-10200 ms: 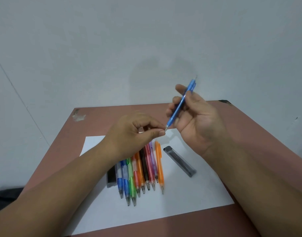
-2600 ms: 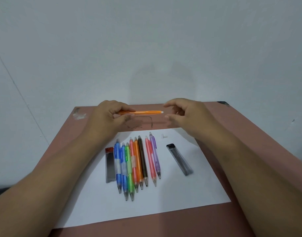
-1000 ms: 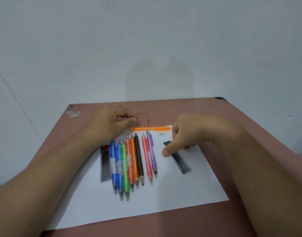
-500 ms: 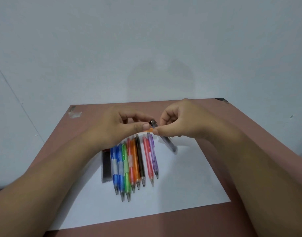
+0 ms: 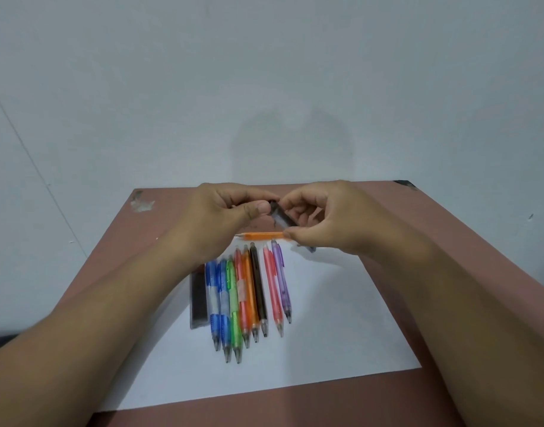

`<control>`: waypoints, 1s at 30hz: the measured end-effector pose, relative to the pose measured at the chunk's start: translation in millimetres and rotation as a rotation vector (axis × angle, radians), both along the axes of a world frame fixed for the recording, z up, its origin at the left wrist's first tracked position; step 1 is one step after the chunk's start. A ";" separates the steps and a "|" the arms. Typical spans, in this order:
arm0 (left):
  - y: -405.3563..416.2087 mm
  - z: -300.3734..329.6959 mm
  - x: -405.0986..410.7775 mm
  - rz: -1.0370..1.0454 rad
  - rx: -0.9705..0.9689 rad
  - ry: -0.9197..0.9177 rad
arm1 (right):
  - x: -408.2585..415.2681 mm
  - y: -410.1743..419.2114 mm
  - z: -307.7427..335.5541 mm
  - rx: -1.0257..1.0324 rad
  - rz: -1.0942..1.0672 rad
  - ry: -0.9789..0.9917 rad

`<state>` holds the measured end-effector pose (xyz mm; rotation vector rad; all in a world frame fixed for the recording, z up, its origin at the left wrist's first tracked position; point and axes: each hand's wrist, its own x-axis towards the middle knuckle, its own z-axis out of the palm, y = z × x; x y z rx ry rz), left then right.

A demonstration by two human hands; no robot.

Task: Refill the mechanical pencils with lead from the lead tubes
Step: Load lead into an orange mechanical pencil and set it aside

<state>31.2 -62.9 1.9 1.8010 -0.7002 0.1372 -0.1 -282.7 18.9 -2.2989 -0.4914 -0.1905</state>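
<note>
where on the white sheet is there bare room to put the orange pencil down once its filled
Bare paper lies right of the purple pencil, out to the sheet's right edge, and below the pencil tips along its near edge. It is crowded at the pencil row and the lead tube on its left.

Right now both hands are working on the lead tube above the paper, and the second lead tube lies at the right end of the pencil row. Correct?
Not quite. The head view shows the second lead tube at the left end of the pencil row, beside the blue pencils. The rest holds.
</note>
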 end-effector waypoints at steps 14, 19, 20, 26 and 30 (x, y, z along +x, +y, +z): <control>-10.2 -5.1 -3.5 0.035 -0.090 0.218 | 8.6 -1.9 -2.2 -0.147 -0.148 -0.329; -13.3 -5.5 -4.6 -0.017 -0.166 0.375 | 9.7 -2.6 -3.7 -0.208 -0.148 -0.389; -13.4 -5.2 -4.4 -0.027 -0.182 0.408 | 9.7 -2.1 -3.9 -0.230 -0.142 -0.410; -14.0 -3.8 -3.7 -0.080 -0.300 0.596 | 9.5 1.5 -5.8 -0.325 -0.100 -0.602; -14.2 -5.6 -2.2 -0.091 -0.335 0.638 | 10.0 2.9 -5.8 -0.379 -0.055 -0.681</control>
